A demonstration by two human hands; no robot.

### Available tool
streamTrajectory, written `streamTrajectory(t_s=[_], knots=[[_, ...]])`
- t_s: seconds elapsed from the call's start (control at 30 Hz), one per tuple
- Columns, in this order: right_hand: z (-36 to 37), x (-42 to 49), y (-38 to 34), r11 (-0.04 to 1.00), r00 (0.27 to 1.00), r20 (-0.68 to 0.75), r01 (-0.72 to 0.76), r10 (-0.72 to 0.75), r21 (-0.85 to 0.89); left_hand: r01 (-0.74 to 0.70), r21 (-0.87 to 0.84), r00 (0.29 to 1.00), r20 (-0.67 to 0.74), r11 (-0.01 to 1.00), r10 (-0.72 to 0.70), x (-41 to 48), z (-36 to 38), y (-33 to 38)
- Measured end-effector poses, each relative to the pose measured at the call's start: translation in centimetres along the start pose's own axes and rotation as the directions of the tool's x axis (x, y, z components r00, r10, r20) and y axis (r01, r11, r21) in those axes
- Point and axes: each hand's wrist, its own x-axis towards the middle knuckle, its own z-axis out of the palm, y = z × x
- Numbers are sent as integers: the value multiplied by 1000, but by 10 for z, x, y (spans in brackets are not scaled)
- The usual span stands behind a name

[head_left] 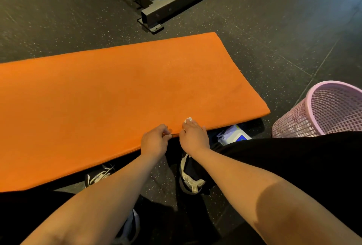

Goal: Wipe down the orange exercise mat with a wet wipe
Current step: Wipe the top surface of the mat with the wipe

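Mat (pixel 117 91) lies with its long axis running from left frame edge to centre right. Left hand (pixel 154 140) pinches its near edge at lower centre. Right hand (pixel 194 137), just beside, clutches wet wipe (pixel 188 120) against that edge. Most of the surface lies above and left of both hands.

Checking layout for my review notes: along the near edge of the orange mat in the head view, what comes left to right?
First the left hand pinching the orange mat edge → right hand holding the wet wipe → wipes pack → pink basket.
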Motion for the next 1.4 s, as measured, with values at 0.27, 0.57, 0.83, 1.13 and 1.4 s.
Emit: streamTrajectory(t_s=[0.27,0.57,0.83,1.13,1.4], knots=[[2,-21,-7,1000,997,-74,15,-17,-25,6,28,1000,9,1000,-7,-15,5,-1],[-13,2,7,976,981,52,-177,185,-123,88,149,981,161,985,-112,-8,3,13],[-14,18,4,975,986,166,65,-29,-210,96,300,962,217,949,-166,7,10,13],[-11,55,-13,974,956,277,147,-96,-169,102,312,974,161,945,-159,38,14,11],[-10,109,-11,973,971,172,-135,168,-187,144,333,967,151,932,-203,73,10,3]])
